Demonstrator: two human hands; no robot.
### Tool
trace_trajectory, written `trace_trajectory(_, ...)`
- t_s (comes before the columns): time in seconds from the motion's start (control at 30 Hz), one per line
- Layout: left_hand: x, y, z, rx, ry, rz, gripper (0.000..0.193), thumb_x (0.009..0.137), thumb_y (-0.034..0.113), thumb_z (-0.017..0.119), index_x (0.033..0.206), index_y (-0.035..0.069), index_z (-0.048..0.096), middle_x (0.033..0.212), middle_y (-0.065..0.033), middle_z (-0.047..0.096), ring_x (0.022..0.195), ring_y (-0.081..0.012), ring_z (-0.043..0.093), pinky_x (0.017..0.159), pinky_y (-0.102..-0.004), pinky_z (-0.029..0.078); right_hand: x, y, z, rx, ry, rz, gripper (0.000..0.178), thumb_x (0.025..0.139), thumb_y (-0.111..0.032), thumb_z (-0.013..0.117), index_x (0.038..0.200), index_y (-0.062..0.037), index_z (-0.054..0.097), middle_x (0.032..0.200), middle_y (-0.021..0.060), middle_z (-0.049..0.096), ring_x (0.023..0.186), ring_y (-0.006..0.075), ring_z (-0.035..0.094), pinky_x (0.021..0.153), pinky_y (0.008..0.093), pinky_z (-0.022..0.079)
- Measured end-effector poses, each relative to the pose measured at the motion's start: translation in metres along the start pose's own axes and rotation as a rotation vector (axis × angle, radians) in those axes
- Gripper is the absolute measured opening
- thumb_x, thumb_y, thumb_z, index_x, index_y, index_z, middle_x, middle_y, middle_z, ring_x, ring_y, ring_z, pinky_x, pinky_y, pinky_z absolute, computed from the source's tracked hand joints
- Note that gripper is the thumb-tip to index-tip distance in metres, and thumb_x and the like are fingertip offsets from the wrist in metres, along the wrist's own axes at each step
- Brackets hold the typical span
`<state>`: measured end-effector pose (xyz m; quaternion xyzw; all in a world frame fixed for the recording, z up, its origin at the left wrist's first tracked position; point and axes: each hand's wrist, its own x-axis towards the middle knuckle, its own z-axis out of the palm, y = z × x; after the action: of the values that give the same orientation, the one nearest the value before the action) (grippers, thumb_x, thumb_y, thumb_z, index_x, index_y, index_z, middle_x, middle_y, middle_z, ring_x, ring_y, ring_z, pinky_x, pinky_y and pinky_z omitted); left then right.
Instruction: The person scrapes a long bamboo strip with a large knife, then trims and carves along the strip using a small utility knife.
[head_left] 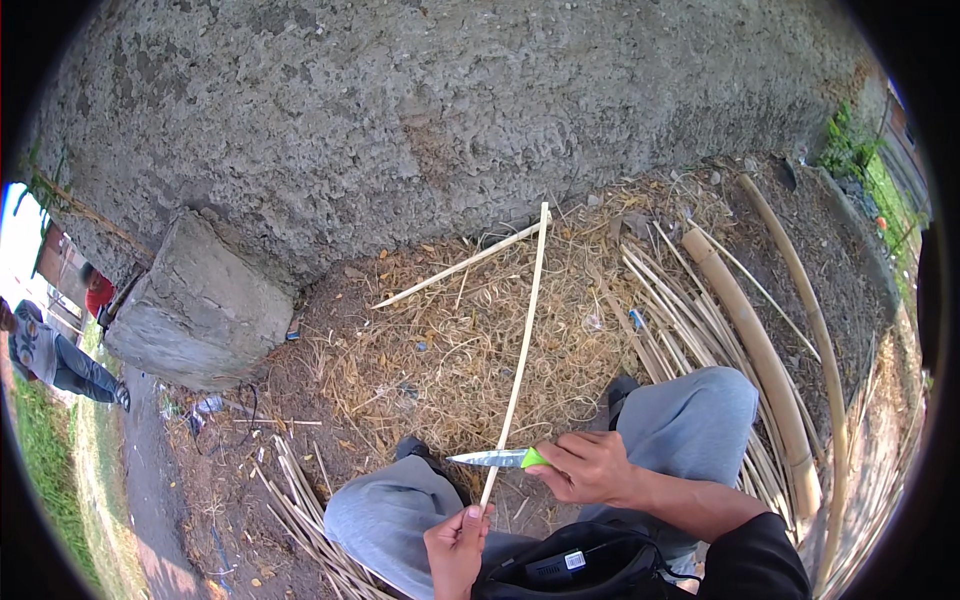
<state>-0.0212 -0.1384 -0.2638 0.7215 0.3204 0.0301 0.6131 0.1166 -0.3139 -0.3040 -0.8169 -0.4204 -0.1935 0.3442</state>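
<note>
My left hand [457,545] is closed round the near end of a long pale bamboo strip [526,340], which slants up and away from me toward the wall. A knife [490,458] with a bright green handle is gripped in my right hand [586,468]. Its blade points left and crosses the strip a little above my left fingers. Whether the edge bites into the strip I cannot tell. Between my legs, a black bag [570,560] lies partly unzipped near my lap.
Curly shavings [480,350] cover the ground before a rough grey wall [430,120]. Bamboo strips [300,510] lie left; more strips [690,320] and a thick bamboo pole [750,360] lie right. A concrete block [205,300] stands far left, with two people beyond, one walking [60,355].
</note>
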Motion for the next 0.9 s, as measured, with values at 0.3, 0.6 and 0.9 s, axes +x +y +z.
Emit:
trace_trajectory(0.3,0.0,0.005,0.004,-0.015,-0.02,-0.024,0.038,0.1,0.028,0.057,0.073,0.003,0.063,0.057,0.0066,0.045,0.054,-0.0036,0.037,0.049,-0.0246,0.025,0.001,0.001,-0.002,0.076,0.016,0.075,0.026,0.08,-0.029,0.078,0.093,-0.0079,0.069,0.06,0.0014,0.053,0.045,0.0194,0.058,0.039,0.0325,0.042)
trace_trajectory(0.6,0.001,0.005,0.002,-0.09,-0.052,-0.03,0.037,0.1,0.03,0.058,0.075,0.004,0.066,0.057,0.0069,0.045,0.054,-0.0029,0.037,0.049,-0.0234,0.025,0.003,0.003,-0.004,0.126,-0.009,0.074,0.026,0.081,-0.027,0.078,0.094,-0.0066,0.07,0.06,0.0014,0.055,0.044,0.0182,0.056,0.038,0.0318,0.041)
trace_trajectory(0.9,0.006,-0.017,0.0,-0.172,-0.078,-0.059,0.029,0.101,0.024,0.059,0.088,0.0,0.069,0.063,0.005,0.051,0.054,-0.002,0.039,0.048,-0.0207,0.029,0.005,0.004,-0.005,0.149,0.004,0.07,0.026,0.08,-0.026,0.079,0.096,-0.0058,0.073,0.06,0.0016,0.057,0.043,0.0175,0.054,0.038,0.0312,0.041)
